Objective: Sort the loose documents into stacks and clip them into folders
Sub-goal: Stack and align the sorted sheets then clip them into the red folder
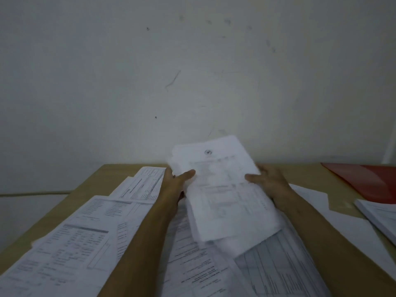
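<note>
Both hands are clamped on one sheaf of documents (222, 189), held raised above the table (317, 174) at centre frame. The left hand (177, 181) grips the sheaf's left edge with the thumb laid across the printed top page. The right hand (267, 181) grips the right edge the same way, thumb on top; its fingers are hidden behind the paper. The hands are apart, one per side. This opposed grip appears intended to keep the sheets aligned and stop them fanning while the sheaf is carried or squared.

The sheaf tilts with its far end raised toward the wall (192, 71). The top page carries a small emblem and tabular print; motion blur makes the text unreadable.

Loose printed sheets (81, 236) lie overlapped and skewed across the lower left of the frame. More sheets, some with ruled tables (276, 262), lie under the forearms at lower centre. These appear unsorted.

A red folder (368, 181) lies flat at the right edge of the frame, well apart from the hands. Just below it, a separate squared stack (379, 219) sits at the table's right side, probably a completed sort pile staged beside the folder for clipping.

Judgement: sorting is in progress, and no clipping is visible yet.
</note>
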